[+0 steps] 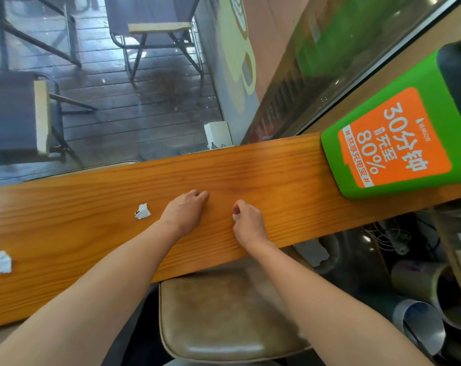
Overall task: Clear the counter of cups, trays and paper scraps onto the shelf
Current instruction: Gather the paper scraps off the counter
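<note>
a: what's nearest?
b: a brown padded stool (224, 313), partly under the near edge of the wooden counter (92, 247). both bare forearms reach over it.
a: and the paper?
b: one folded scrap (3, 262) lies toward the counter's left end, closer to the near edge. a crumpled scrap (142, 211) sits mid-counter, just left of the left hand (183, 210), not touching it.
a: the hands?
b: both at the counter's middle, near each other but apart. the left hand's fingers are curled under, and i can't tell whether they hold anything. the right hand (248, 220) pinches a small white scrap (234, 217) between thumb and fingers.
a: further back?
b: a green box (382, 154) with an orange label stands at the counter's right end. beyond the glass, dark chairs (18, 114) on a plank floor.
</note>
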### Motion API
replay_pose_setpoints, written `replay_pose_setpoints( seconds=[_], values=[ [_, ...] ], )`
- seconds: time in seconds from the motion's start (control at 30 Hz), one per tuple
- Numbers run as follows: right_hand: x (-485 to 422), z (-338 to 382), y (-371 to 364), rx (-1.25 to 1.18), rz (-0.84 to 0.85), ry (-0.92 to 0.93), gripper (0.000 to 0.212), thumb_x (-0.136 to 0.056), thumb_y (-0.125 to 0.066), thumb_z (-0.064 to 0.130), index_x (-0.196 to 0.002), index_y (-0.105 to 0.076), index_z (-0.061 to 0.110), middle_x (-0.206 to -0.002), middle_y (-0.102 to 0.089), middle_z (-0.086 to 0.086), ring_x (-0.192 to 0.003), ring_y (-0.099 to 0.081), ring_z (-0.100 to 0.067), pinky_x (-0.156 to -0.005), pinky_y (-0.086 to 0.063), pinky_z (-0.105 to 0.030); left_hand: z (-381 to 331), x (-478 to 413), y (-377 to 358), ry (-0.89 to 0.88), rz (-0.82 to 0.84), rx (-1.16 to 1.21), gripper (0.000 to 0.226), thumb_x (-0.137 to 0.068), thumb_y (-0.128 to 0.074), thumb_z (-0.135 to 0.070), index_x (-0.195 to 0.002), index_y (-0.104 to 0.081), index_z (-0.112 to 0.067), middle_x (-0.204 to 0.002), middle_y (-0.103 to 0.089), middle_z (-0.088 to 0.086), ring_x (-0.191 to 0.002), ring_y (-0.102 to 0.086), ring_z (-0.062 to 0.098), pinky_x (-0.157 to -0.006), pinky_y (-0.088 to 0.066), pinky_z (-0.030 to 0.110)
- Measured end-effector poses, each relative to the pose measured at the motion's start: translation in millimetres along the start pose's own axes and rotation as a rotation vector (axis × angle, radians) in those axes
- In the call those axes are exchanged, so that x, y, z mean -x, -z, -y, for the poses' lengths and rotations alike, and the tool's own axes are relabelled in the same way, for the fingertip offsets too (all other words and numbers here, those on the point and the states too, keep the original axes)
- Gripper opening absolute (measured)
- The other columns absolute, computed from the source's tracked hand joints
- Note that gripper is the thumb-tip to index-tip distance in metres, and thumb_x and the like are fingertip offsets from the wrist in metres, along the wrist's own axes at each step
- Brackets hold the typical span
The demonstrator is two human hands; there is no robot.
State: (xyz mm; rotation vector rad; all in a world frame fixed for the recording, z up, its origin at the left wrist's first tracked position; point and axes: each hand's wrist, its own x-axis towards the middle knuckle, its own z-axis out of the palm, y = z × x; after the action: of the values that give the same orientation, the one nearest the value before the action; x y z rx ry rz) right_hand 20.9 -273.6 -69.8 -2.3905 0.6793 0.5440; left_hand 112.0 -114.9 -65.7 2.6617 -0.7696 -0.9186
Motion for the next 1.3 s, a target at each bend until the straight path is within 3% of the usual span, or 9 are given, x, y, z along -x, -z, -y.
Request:
replay_pose_setpoints(
  seconds=[0.17, 0.3, 0.4, 0.47, 0.6, 0.8, 1.07, 1.17, 1.3],
  values=[
    [3.8, 33.7, 3.5, 0.003, 0.166, 0.031, 0.027, -0.087, -0.043, 0.006, -0.079, -0.063, 0.022, -0.096, -0.069, -0.009, -0.092, -0.06, -0.03, -0.071, -0.045, -0.032, 27.1, 27.3, 12.0, 0.066, 0.018, -0.036, 0.017, -0.092, -0.049, -0.009, -0.098, -0.063, -0.017, -0.103, -0.061, 0.004, -0.093, -0.063, 0.032, -0.07, -0.05, 0.039],
    [11.3, 77.2, -7.0, 0.061, 0.269, 0.117, 0.019, -0.086, -0.043, 0.024, -0.078, -0.06, 0.024, -0.092, -0.068, -0.006, -0.088, -0.059, -0.03, -0.067, -0.043, -0.034, 62.0, 61.3, 21.7, 0.178, 0.005, 0.006, 0.015, -0.091, -0.044, -0.01, -0.086, -0.054, -0.02, -0.104, -0.063, 0.004, -0.088, -0.058, 0.029, -0.067, -0.042, 0.035],
    [20.6, 108.9, -21.7, 0.132, 0.233, 0.216, 0.019, -0.087, -0.051, 0.046, -0.091, -0.059, 0.029, -0.089, -0.061, 0.007, -0.081, -0.057, -0.019, -0.058, -0.042, -0.03, 95.1, 91.1, 26.3, 0.247, 0.042, 0.072, 0.011, -0.092, -0.042, -0.013, -0.094, -0.052, -0.018, -0.111, -0.063, 0.008, -0.098, -0.058, 0.03, -0.075, -0.045, 0.036],
    [26.1, 127.6, -34.8, 0.191, 0.192, 0.287, 0.03, -0.089, -0.053, 0.052, -0.109, -0.057, 0.031, -0.103, -0.059, 0.007, -0.085, -0.054, -0.014, -0.058, -0.04, -0.028, 120.1, 114.1, 28.3, 0.303, 0.053, 0.107, 0.016, -0.088, -0.046, -0.022, -0.102, -0.053, -0.019, -0.114, -0.061, 0.006, -0.104, -0.057, 0.028, -0.083, -0.049, 0.038],
    [34.5, 156.9, -63.0, 0.301, 0.209, 0.351, 0.053, -0.093, -0.055, 0.051, -0.141, -0.041, 0.032, -0.131, -0.052, -0.002, -0.101, -0.057, -0.02, -0.072, -0.05, -0.033, 168.6, 162.2, 23.2, 0.432, -0.12, 0.065, 0.047, -0.087, -0.055, -0.051, -0.121, -0.053, -0.017, -0.118, -0.057, 0.004, -0.111, -0.055, 0.027, -0.088, -0.053, 0.041],
    [34.8, 180.9, -91.6, 0.423, 0.16, 0.314, 0.062, -0.097, -0.053, 0.046, -0.152, -0.026, 0.033, -0.146, -0.039, -0.01, -0.097, -0.059, -0.024, -0.074, -0.054, -0.035, 239.5, 208.3, 12.4, 0.62, -0.215, -0.064, 0.057, -0.088, -0.058, -0.057, -0.122, -0.049, -0.012, -0.121, -0.048, 0.009, -0.108, -0.046, 0.028, -0.084, -0.052, 0.038],
    [25.3, 194.0, -123.3, 0.486, 0.053, 0.237, 0.059, -0.1, -0.053, 0.04, -0.152, -0.026, 0.032, -0.156, -0.026, -0.015, -0.091, -0.063, -0.023, -0.063, -0.046, -0.028, 295.4, 220.5, -1.1, 0.642, -0.186, -0.038, 0.047, -0.094, -0.053, -0.041, -0.127, -0.035, -0.013, -0.135, -0.031, 0.013, -0.116, -0.038, 0.035, -0.085, -0.053, 0.04],
    [27.7, 195.2, -135.7, 0.456, 0.017, 0.192, 0.039, -0.102, -0.049, 0.03, -0.138, -0.036, 0.026, -0.145, -0.032, -0.015, -0.073, -0.053, -0.018, -0.06, -0.044, -0.029, 298.7, 215.7, -4.1, 0.601, -0.132, -0.039, 0.036, -0.095, -0.047, -0.022, -0.127, -0.033, -0.014, -0.134, -0.03, 0.013, -0.114, -0.036, 0.035, -0.084, -0.051, 0.038],
    [35.6, 199.0, -145.8, 0.369, 0.028, 0.141, 0.019, -0.1, -0.038, 0.011, -0.115, -0.036, 0.022, -0.113, -0.042, -0.007, -0.07, -0.047, -0.017, -0.058, -0.042, -0.032, 297.4, 209.6, -5.1, 0.558, -0.134, -0.014, 0.034, -0.09, -0.042, 0.005, -0.118, -0.037, -0.013, -0.126, -0.035, 0.012, -0.106, -0.038, 0.032, -0.075, -0.043, 0.032]
  ],
)
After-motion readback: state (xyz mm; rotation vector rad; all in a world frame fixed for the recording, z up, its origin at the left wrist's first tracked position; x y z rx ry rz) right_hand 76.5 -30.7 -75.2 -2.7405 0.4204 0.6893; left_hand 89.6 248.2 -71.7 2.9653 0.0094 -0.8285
